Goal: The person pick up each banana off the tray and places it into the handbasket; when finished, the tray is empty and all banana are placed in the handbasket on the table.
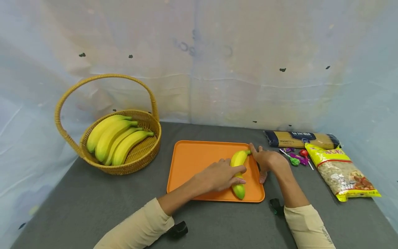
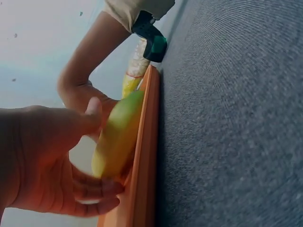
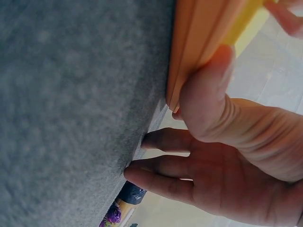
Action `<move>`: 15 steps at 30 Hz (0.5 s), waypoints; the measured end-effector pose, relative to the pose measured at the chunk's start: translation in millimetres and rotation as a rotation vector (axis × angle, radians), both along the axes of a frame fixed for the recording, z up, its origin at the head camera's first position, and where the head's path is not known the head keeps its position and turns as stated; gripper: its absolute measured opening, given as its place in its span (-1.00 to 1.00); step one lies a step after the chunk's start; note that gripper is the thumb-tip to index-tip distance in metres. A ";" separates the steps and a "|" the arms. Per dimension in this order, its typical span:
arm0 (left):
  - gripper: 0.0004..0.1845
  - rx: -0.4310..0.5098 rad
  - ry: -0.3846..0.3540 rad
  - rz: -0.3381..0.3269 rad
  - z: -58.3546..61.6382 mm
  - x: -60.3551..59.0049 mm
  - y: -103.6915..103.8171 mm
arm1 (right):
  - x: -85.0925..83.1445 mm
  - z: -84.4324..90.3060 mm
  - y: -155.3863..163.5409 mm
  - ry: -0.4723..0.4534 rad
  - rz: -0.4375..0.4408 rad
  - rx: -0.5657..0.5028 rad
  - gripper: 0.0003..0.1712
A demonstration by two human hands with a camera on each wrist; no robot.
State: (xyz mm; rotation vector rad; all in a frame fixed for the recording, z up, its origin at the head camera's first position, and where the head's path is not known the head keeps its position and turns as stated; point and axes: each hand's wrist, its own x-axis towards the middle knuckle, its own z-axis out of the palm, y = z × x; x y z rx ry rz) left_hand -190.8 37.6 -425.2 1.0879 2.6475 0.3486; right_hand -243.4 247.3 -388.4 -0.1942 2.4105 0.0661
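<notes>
A yellow banana (image 1: 238,159) with a green tip lies lengthwise over the right part of the orange tray (image 1: 196,155). My left hand (image 1: 217,176) comes from the left and holds this banana around its middle, with thumb and a finger across it. In the left wrist view, the banana (image 2: 118,132) shows between the thumb and the other fingers. My right hand (image 1: 268,160) is at the tray's right edge, fingers spread and fairly straight, the index finger at the far corner. Its thumb (image 3: 208,94) presses along the tray's side in the right wrist view.
A wicker basket (image 1: 155,145) with a tall handle and several bananas (image 1: 109,138) stands at left. On the right lie a spaghetti pack (image 1: 301,139), wrapped candies (image 1: 298,158), lollipops (image 1: 303,153) and a yellow-edged food bag (image 1: 342,173). Behind the table hangs a pale sheet (image 1: 211,69).
</notes>
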 end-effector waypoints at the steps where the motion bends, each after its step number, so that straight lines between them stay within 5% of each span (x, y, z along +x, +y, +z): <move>1: -0.55 -0.003 -0.008 0.027 1.1 0.0 -0.5 | -0.1 0.1 -0.1 -0.006 -0.008 -0.002 0.64; 9: -0.73 -0.001 -0.136 0.138 13.9 -6.1 -11.7 | -1.0 0.7 -1.4 -0.027 -0.034 -0.012 0.67; 15: -0.48 -0.011 -0.129 0.124 48.6 -7.1 -44.3 | -0.9 -0.6 0.6 -0.014 -0.024 -0.005 0.68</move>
